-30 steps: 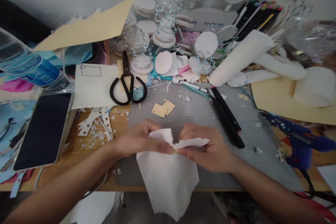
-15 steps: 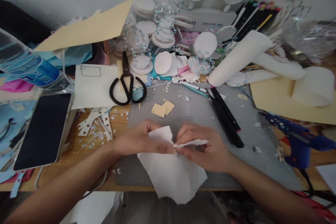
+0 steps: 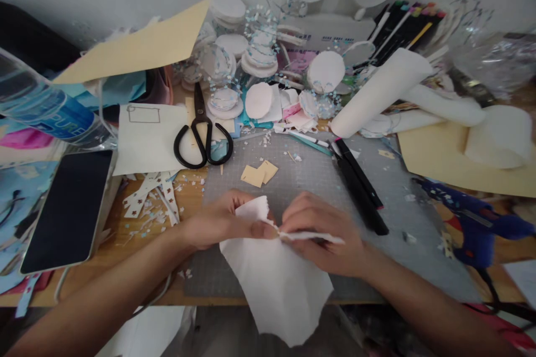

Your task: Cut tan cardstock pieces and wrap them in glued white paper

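Head view, paper: the white paper [image 3: 280, 290] is between your hands, over the near edge of the mat [image 3: 201, 276], its lower part hanging past the desk edge [image 3: 125, 297].
Look: thin, matte and softly creased, bunched at the pinch and fanning out below to a wavy, pointed hem.
Upper edge: jagged beside your left fingers; on the right, a narrow flap shows nearly edge-on. Whether that flap is fully joined, you cannot tell.
Left hand: your left hand [image 3: 230, 226] grips the paper, thumb over the front, fingers curled behind.
Right hand: your right hand [image 3: 322, 234], slightly blurred, pinches the paper right beside the left thumb, fingers bent in.
Tan squares: two tan squares [image 3: 252, 176] overlap on the mat, beyond your hands.
Scissors: the black scissors [image 3: 201, 109] lie beyond your left hand, partly on a sheet [image 3: 144, 148].
Glue gun: the blue glue gun [image 3: 477, 234] lies to the right.
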The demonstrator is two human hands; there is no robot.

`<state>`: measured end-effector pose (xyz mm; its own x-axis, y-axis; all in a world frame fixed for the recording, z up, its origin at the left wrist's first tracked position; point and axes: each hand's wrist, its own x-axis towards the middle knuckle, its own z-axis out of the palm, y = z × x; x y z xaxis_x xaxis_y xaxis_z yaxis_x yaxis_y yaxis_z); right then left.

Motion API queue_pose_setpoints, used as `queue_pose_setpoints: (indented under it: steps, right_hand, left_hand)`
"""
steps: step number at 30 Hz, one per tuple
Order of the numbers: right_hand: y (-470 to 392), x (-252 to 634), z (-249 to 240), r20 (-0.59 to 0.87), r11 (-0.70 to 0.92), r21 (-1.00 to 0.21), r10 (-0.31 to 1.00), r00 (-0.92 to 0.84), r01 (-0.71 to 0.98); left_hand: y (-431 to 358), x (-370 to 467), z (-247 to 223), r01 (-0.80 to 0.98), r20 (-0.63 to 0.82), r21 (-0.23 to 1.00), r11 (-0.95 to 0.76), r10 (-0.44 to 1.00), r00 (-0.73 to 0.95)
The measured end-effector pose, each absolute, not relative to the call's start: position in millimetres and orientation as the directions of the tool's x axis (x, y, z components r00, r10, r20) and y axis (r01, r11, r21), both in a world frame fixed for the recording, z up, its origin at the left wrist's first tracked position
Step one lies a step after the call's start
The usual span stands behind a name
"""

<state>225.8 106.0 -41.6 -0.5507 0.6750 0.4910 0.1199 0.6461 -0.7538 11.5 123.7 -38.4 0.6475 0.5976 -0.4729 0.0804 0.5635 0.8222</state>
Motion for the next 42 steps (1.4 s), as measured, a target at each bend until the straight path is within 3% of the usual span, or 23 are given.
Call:
queue_pose_setpoints:
  steps: [3, 6, 12, 18, 21, 28, 32, 39, 42]
  right_hand:
    - [106.7, 225.9, -41.4, 0.313, 0.476, -0.857, 0.786, -0.534, 0.199]
    - [106.8, 225.5, -40.4, 0.203, 0.372, -0.903, 0.81, -0.551, 0.215]
    - [106.3, 224.2, -39.9, 0.189, 0.337, -0.924, 0.813, -0.55, 0.18]
    - [106.7, 225.5, -44.1, 0.028, 0.137, -0.979, 0.819, -0.573, 0.148]
    - [107.7, 225.4, -43.8, 0.055, 0.175, -0.971, 0.828, -0.558, 0.164]
    - [105.9, 221.1, -42.3, 0.284, 0.362, -0.93, 0.817, -0.501, 0.063]
    - [104.1, 220.3, -43.9, 0.368, 0.44, -0.897, 0.802, -0.471, 0.048]
    - [106.6, 218.6, -43.2, 0.309, 0.404, -0.908, 0.826, -0.471, 0.113]
    - [106.7, 217.1, -44.0, 0.27, 0.367, -0.92, 0.849, -0.455, 0.139]
  left_hand:
    - [125.5, 8.3, -37.3, 0.084, -0.453, 0.837, 0.541, 0.599, 0.66]
    - [127.2, 5.8, -36.4, 0.138, -0.456, 0.855, 0.499, 0.601, 0.656]
    - [127.5, 6.6, -35.9, 0.256, -0.473, 0.873, 0.415, 0.594, 0.651]
    - [127.7, 8.5, -35.3, 0.232, -0.445, 0.887, 0.4, 0.605, 0.66]
    - [127.5, 9.9, -36.2, 0.185, -0.441, 0.883, 0.432, 0.626, 0.643]
    - [122.0, 13.1, -40.5, 0.02, -0.488, 0.78, 0.625, 0.588, 0.645]
    - [120.7, 13.4, -38.7, 0.0, -0.498, 0.762, 0.648, 0.585, 0.64]
    - [123.4, 11.6, -31.9, 0.213, -0.515, 0.849, 0.484, 0.663, 0.544]
    - [124.5, 13.5, -31.2, 0.213, -0.488, 0.867, 0.45, 0.679, 0.549]
